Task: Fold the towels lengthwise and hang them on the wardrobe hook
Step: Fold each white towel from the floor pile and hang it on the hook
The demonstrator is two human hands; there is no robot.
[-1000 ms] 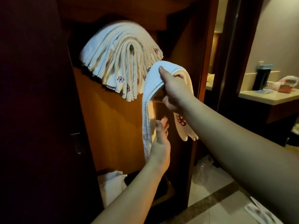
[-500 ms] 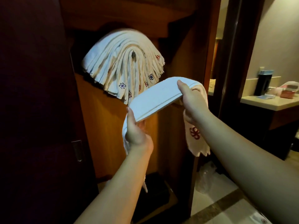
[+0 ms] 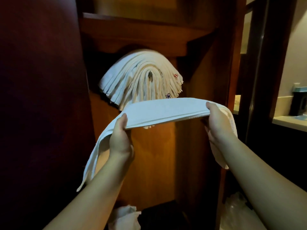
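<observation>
The left hand (image 3: 120,138) and right hand (image 3: 217,123) each gripped the folded white towel (image 3: 163,112), thumbs on top and fingers curled beneath, stretching it level in front of the wardrobe (image 3: 149,155). Its ends drooped toward 7 and 5 o'clock. At 12 o'clock from it, the hung towels (image 3: 141,78) draped over a hook, bearing small red and blue embroidered marks, unreadable.

Dim, warm light; perhaps slightly soft.
</observation>
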